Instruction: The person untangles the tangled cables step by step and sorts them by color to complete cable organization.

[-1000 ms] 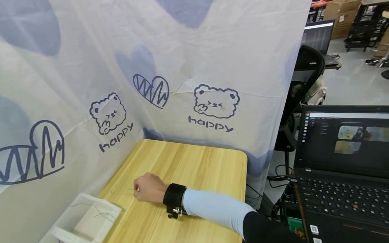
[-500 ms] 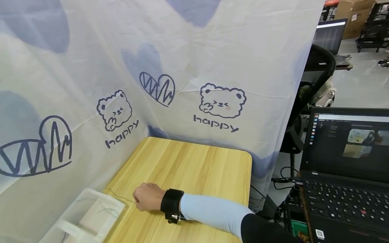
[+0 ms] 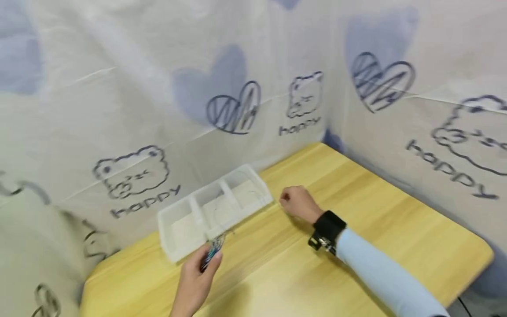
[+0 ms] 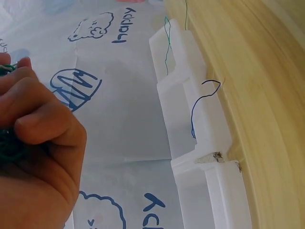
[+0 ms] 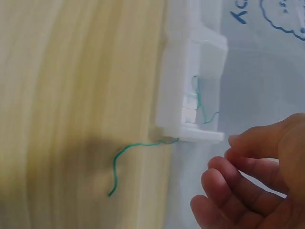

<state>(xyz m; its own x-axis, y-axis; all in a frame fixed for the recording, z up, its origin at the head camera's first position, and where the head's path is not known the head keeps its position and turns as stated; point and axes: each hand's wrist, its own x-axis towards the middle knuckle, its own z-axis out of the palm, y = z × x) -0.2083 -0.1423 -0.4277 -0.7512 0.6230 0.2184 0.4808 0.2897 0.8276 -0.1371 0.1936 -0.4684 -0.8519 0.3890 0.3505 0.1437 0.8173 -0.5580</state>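
Observation:
My left hand (image 3: 200,268) grips a small bundle of thin threads (image 3: 214,253), blue, green and pale, with loose ends sticking out past the fingertips. In the left wrist view, green strands (image 4: 10,145) show in the curled palm. The bundle is right at the front wall of a white three-compartment tray (image 3: 242,215). My right hand (image 3: 298,201) is beyond the tray's right end, its fingers loosely bent with nothing visible between them. In the right wrist view, a green thread (image 5: 115,164) trails from the tray's end onto the table, apart from that hand.
Another green thread (image 5: 199,98) lies inside the tray's end compartment. A blue thread (image 4: 193,112) hangs over the rim of the middle one. The wooden table (image 3: 356,198) backs onto a white cloth (image 3: 138,110) printed with hearts and bears.
The head view has swung left, bringing the whole tray and my left hand with its bundle into sight, and the laptop out. The thread reaching to my right hand is now apart from it.

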